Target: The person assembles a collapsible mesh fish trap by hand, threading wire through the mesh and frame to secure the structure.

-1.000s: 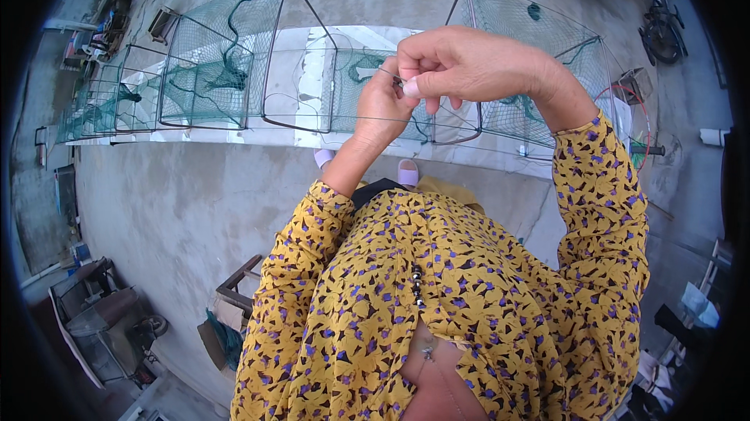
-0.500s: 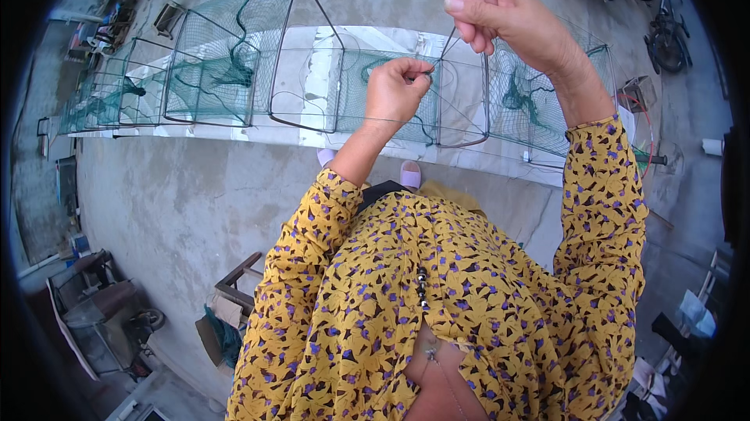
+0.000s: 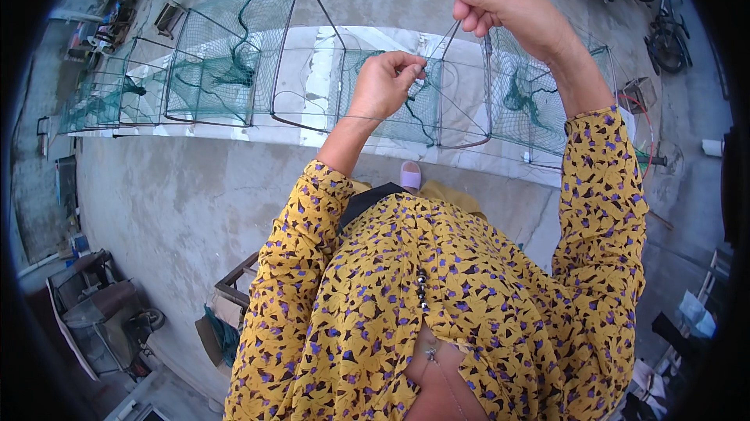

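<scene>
A long folding fish trap (image 3: 211, 50) of green netting stretches from left to right ahead of me, held open by dark rectangular metal frames (image 3: 323, 13). My right hand (image 3: 512, 7) is raised beside the top of one frame, thumb and fingers pinched on a thin dark cord (image 3: 451, 37). That cord runs down from the fingers towards the netting's edge. Lower and to the left, my left hand (image 3: 381, 85) is closed in a pinch over the netting; what lies between its fingertips is too small to make out.
Under the trap lies a long white surface (image 3: 320, 62) on the concrete floor's side of the yard. A bicycle (image 3: 666, 34) stands far right, a small stool (image 3: 168, 19) far left. At lower left are a three-wheeled vehicle (image 3: 101, 304) and a wooden frame (image 3: 234, 284).
My left hand has shifted left, away from the frame. The right hand has risen a little and moved slightly right, still pinching the cord. The trap's frames have barely moved.
</scene>
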Demonstrator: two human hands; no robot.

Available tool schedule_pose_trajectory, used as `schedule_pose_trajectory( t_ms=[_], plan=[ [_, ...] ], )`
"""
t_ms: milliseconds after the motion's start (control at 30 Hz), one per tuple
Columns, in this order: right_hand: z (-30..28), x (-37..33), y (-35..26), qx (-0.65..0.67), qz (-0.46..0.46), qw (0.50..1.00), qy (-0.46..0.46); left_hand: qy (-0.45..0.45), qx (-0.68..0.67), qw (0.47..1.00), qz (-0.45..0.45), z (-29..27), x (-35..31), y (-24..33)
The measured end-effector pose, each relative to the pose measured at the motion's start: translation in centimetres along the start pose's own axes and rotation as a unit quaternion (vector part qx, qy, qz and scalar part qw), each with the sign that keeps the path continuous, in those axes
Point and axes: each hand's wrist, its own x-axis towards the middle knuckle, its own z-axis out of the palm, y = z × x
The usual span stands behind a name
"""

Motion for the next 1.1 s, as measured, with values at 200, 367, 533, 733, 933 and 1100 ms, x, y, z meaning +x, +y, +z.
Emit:
schedule_pose_trajectory(
  t_ms=[200,367,533,733,933,1100],
  plan=[
    [-1.4,1.5,1.7,0.100,0.062,0.993,0.016,0.028,0.061,0.997,0.026,0.4,0.7,0.3],
    [-1.4,1.3,1.2,0.092,0.071,0.993,0.035,0.027,0.054,0.998,0.025,0.4,0.9,0.0],
    [-1.9,1.4,1.7,0.079,0.060,0.994,0.037,0.011,0.061,0.998,0.008,0.2,0.7,0.6],
    [-0.3,-2.3,-0.6,-0.003,0.025,0.999,-0.046,0.044,0.110,0.993,0.012,0.3,0.8,0.7],
    [1.5,-4.3,-1.7,0.008,-0.033,0.996,-0.085,0.044,0.138,0.989,0.008,0.6,1.0,1.5],
    [0.7,-4.4,-1.6,-0.004,-0.054,0.995,-0.084,0.043,0.137,0.990,-0.004,0.4,1.2,1.1]
  ],
)
